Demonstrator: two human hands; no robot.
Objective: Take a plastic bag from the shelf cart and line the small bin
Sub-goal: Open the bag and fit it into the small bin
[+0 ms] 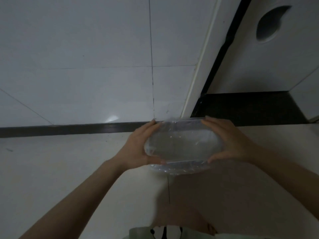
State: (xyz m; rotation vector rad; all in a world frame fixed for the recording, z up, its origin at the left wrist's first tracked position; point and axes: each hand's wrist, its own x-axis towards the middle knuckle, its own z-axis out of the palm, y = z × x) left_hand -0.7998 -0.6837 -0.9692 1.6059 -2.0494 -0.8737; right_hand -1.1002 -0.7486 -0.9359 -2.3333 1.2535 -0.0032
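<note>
A clear plastic bag (183,145) is stretched over the oval mouth of the small bin, whose rim (179,170) shows through the film just below my hands. My left hand (138,145) grips the bag and rim on the left side. On the right side, my right hand (229,142) does the same, thumb low and fingers over the far edge. The bin's body is hidden under the bag and my hands. The shelf cart is not in view.
The bin stands on a pale tiled floor (69,169) next to a dark baseboard (69,129) and a white tiled wall (86,66). To the right is a white door frame (200,66), a dark threshold (245,107) and a white panel with a round recess (269,23).
</note>
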